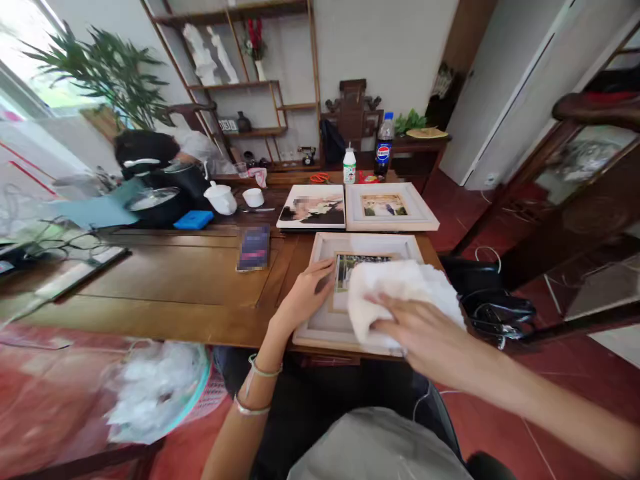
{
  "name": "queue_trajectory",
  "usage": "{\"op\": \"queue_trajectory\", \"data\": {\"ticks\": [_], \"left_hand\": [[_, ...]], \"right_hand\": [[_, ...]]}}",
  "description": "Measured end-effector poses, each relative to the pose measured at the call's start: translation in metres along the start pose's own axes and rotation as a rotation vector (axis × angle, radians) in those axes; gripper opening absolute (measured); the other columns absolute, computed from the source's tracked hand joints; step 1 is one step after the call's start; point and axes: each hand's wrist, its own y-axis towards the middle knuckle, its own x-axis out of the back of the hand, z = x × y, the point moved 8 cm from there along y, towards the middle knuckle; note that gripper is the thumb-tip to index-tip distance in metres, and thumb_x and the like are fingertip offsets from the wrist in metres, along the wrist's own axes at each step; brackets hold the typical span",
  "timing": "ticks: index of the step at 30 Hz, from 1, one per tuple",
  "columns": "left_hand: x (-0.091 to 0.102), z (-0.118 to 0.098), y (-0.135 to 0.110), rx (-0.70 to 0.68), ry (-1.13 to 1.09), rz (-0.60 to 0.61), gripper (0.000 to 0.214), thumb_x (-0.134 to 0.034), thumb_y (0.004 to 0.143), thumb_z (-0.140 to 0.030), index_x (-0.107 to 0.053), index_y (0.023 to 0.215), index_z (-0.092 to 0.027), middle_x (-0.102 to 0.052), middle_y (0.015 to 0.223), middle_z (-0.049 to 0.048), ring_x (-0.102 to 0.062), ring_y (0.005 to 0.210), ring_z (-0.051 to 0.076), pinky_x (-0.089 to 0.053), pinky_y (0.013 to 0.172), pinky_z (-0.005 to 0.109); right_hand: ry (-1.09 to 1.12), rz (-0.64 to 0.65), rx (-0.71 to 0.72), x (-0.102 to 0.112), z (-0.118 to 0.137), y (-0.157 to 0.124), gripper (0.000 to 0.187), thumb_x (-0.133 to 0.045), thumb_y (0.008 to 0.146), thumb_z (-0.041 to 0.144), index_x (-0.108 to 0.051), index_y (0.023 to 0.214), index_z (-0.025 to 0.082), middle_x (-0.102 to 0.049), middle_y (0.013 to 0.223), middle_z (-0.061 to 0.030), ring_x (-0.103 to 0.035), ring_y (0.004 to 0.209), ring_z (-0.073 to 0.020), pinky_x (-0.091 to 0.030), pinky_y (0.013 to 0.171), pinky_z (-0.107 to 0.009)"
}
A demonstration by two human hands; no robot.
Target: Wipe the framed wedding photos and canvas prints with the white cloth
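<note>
A white picture frame (325, 248) lies flat at the near right of a wooden table (190, 280). My left hand (304, 295) rests flat on the frame's left side, fingers stretched out. My right hand (423, 333) presses a crumpled white cloth (400, 287) onto the frame's glass, fingers spread over it; the hand is blurred. The cloth hides most of the photo.
Two more framed photos (313, 207) (387, 207) lie behind it. Farther back stand a cola bottle (383, 145), a small white bottle (349, 165), scissors (320, 177), a white teapot (221, 198) and cup. A booklet (254, 247) lies mid-table. A basket of white waste (160, 390) sits on the floor.
</note>
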Motion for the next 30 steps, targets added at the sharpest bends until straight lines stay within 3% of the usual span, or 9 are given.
{"op": "queue_trajectory", "data": {"ticks": [3,5,9,12,15,19,24,27,30], "left_hand": [[-0.001,-0.002,0.001,-0.009,-0.009,-0.005,0.038,-0.048,0.087,-0.017,-0.057,0.124,-0.015,-0.053,0.134,0.0101,-0.047,0.127,0.021,-0.035,0.109,0.038],[-0.001,-0.002,0.001,-0.008,-0.006,-0.008,0.038,-0.048,0.088,-0.018,-0.057,0.124,-0.015,-0.053,0.134,0.0101,-0.047,0.127,0.021,-0.035,0.11,0.039],[0.0,-0.001,0.0,0.004,0.008,-0.012,0.037,-0.05,0.087,-0.019,-0.058,0.123,-0.014,-0.053,0.134,0.0105,-0.047,0.127,0.022,-0.035,0.11,0.039],[0.002,-0.001,-0.002,0.014,0.005,-0.011,0.038,-0.049,0.087,-0.018,-0.058,0.124,-0.014,-0.054,0.134,0.0103,-0.046,0.127,0.021,-0.035,0.11,0.037],[0.002,-0.001,-0.002,0.025,0.003,-0.01,0.038,-0.049,0.087,-0.017,-0.058,0.123,-0.013,-0.053,0.134,0.0105,-0.046,0.128,0.021,-0.035,0.11,0.037],[0.002,-0.002,-0.003,0.021,0.005,-0.016,0.037,-0.049,0.087,-0.018,-0.059,0.122,-0.014,-0.054,0.134,0.01,-0.046,0.128,0.021,-0.035,0.11,0.037],[0.001,-0.001,-0.002,0.002,0.012,-0.035,0.038,-0.05,0.087,-0.018,-0.057,0.124,-0.016,-0.054,0.134,0.0094,-0.047,0.127,0.021,-0.035,0.11,0.039],[0.002,-0.002,-0.002,-0.005,0.02,-0.035,0.038,-0.049,0.087,-0.017,-0.057,0.124,-0.016,-0.054,0.133,0.0095,-0.047,0.127,0.021,-0.036,0.109,0.039],[0.002,-0.002,-0.002,-0.006,0.027,-0.028,0.039,-0.048,0.087,-0.017,-0.056,0.125,-0.015,-0.054,0.133,0.0105,-0.047,0.127,0.021,-0.036,0.109,0.039]], "right_hand": [[0.072,-0.035,0.124,-0.002,0.02,-0.008,0.064,-0.041,0.061,-0.009,-0.056,0.114,0.023,-0.027,0.151,-0.0074,-0.025,0.137,-0.0247,-0.035,0.106,-0.047],[0.076,-0.071,0.144,-0.001,0.015,-0.007,0.06,-0.043,0.066,-0.008,-0.056,0.115,0.023,-0.026,0.152,-0.0058,-0.023,0.138,-0.0227,-0.031,0.109,-0.046],[-0.081,-0.186,0.012,0.007,-0.042,0.012,0.05,-0.046,0.074,-0.004,-0.058,0.115,0.022,-0.031,0.15,-0.0066,-0.023,0.138,-0.0254,-0.028,0.109,-0.05],[-0.273,-0.239,-0.14,0.016,-0.089,0.033,0.052,-0.044,0.073,-0.007,-0.061,0.114,0.019,-0.034,0.148,-0.0098,-0.023,0.138,-0.0305,-0.026,0.108,-0.055],[-0.355,-0.203,-0.199,0.016,-0.107,0.05,0.056,-0.044,0.068,-0.009,-0.061,0.115,0.017,-0.04,0.144,-0.0109,-0.029,0.135,-0.034,-0.031,0.105,-0.054],[-0.302,-0.124,-0.175,0.006,-0.081,0.05,0.057,-0.046,0.064,-0.006,-0.062,0.114,0.018,-0.044,0.142,-0.0102,-0.038,0.129,-0.0343,-0.039,0.099,-0.05],[-0.136,-0.023,-0.087,0.0,-0.001,0.016,0.055,-0.048,0.065,0.002,-0.06,0.115,0.022,-0.045,0.14,-0.0138,-0.044,0.125,-0.0357,-0.045,0.091,-0.05],[-0.025,-0.007,-0.02,-0.003,0.039,0.0,0.053,-0.051,0.066,0.006,-0.059,0.115,0.025,-0.042,0.143,-0.0129,-0.041,0.127,-0.036,-0.044,0.091,-0.051],[0.029,-0.05,0.004,-0.008,0.044,-0.002,0.05,-0.053,0.067,0.006,-0.061,0.111,0.029,-0.037,0.147,-0.0085,-0.03,0.134,-0.0326,-0.035,0.101,-0.052]]}}
